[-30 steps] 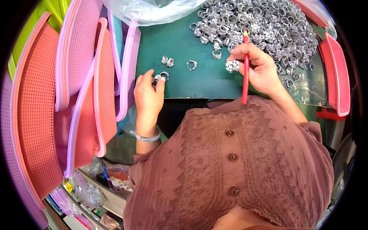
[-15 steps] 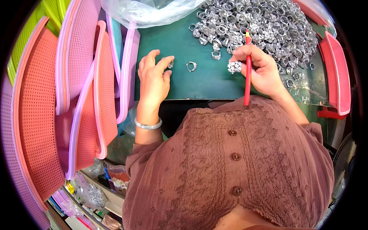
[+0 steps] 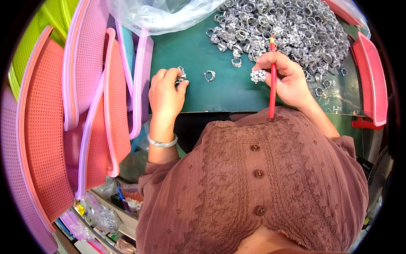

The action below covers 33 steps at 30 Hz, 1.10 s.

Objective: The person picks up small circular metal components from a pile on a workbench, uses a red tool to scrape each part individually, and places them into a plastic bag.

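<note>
My right hand (image 3: 287, 80) pinches a silvery ring with a clustered, sparkling top (image 3: 258, 76) between thumb and fingertips. A red pencil (image 3: 272, 86) with a yellow band near its upper end is tucked upright in the same hand. On the left of the green table, my left hand (image 3: 167, 93) has its fingers curled and closed on a silvery ring (image 3: 181, 75), partly covered by the fingertips; whether more than one is there I cannot tell. A single open-banded ring (image 3: 209, 75) lies on the table between my hands. Beyond my right hand spreads a large heap of similar rings (image 3: 287, 29).
Stacked perforated plastic baskets (image 3: 46, 122) in orange, purple and green crowd the left side. A clear plastic bag (image 3: 156, 15) lies at the far edge. A red basket (image 3: 370, 78) stands at the right. Lower left, bags of small parts (image 3: 103, 216) sit on a shelf.
My left hand has drawn its spread fingers together, closing them on the ring beside it. My right hand stays almost in place with its ring and pencil.
</note>
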Each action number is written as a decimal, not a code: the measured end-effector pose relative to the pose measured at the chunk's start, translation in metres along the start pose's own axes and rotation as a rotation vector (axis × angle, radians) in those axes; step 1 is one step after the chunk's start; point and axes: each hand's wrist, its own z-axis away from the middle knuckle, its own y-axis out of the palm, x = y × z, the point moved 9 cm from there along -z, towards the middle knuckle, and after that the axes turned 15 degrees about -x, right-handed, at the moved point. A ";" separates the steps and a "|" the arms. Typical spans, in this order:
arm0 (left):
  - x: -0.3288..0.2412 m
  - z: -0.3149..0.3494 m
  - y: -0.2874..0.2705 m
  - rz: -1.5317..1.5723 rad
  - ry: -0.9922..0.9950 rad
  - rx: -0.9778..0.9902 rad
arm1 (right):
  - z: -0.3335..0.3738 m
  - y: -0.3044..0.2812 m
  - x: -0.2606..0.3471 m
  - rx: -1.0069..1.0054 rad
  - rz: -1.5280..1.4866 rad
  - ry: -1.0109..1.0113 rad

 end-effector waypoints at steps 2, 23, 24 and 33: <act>0.002 0.002 0.002 -0.004 -0.007 -0.016 | 0.000 0.003 0.001 0.013 -0.013 0.004; -0.055 0.016 0.040 1.313 -0.379 0.144 | 0.000 -0.001 0.004 -0.020 -0.023 0.005; -0.055 0.018 0.044 1.364 -0.407 0.162 | 0.000 -0.001 0.004 -0.023 -0.030 0.003; -0.058 0.022 0.049 1.401 -0.411 0.178 | 0.000 0.000 0.004 -0.017 -0.020 0.000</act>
